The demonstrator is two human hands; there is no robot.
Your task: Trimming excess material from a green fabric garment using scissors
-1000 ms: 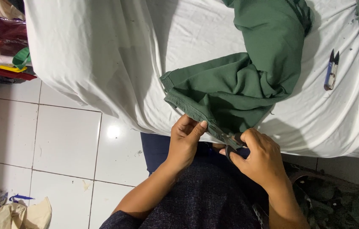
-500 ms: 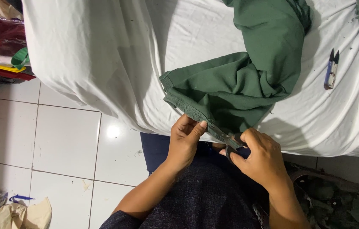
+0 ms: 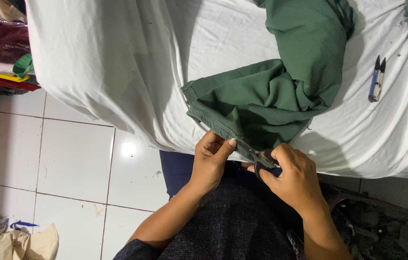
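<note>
Little has moved since the earlier frames: the left hand (image 3: 212,159) still pinches the hem of the green garment (image 3: 266,96) at the counter's (image 3: 117,72) near edge, keeping it taut. The right hand (image 3: 293,178) has its fingers clamped on small snips (image 3: 261,157) at that hem. Farther right lies a spare thread clipper (image 3: 376,79).

Green fabric garment (image 3: 271,96): dark green, crumpled, heaped on the white-covered surface, one length running up and away toward the far edge. Its folded hem edge hangs at the near side. Small dark snips (image 3: 261,158) sit at that hem, blades against the fabric edge, mostly hidden by fingers.
</note>
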